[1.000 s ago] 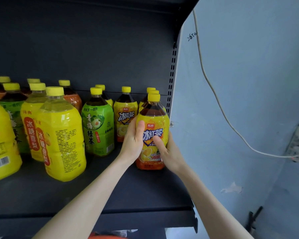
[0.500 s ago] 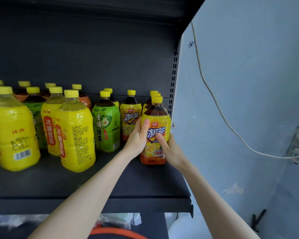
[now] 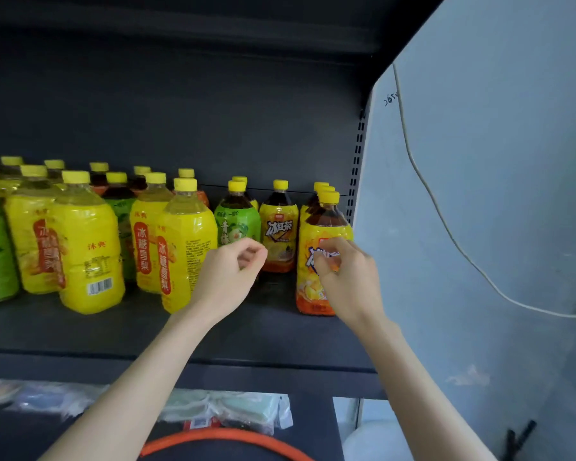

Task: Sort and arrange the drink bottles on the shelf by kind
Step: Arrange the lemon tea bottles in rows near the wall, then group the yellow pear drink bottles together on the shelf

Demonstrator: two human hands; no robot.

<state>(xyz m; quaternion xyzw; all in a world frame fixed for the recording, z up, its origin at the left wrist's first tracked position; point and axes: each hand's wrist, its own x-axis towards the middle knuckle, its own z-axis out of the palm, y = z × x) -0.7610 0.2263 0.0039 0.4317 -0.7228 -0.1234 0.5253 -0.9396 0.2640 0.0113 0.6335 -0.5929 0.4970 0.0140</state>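
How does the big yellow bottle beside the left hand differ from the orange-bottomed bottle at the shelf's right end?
The big yellow plastic bottle holds pale liquid; the orange-bottomed plastic bottle holds dark brown liquid. The yellow one looks broader and squarer, the other slimmer and rounder. Both stand upright with yellow caps.

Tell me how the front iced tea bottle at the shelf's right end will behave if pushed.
Filled to the neck, the iced tea bottle probably feels heavy. Tall, it may tip if pushed high. Glossy wrap could be slippery.
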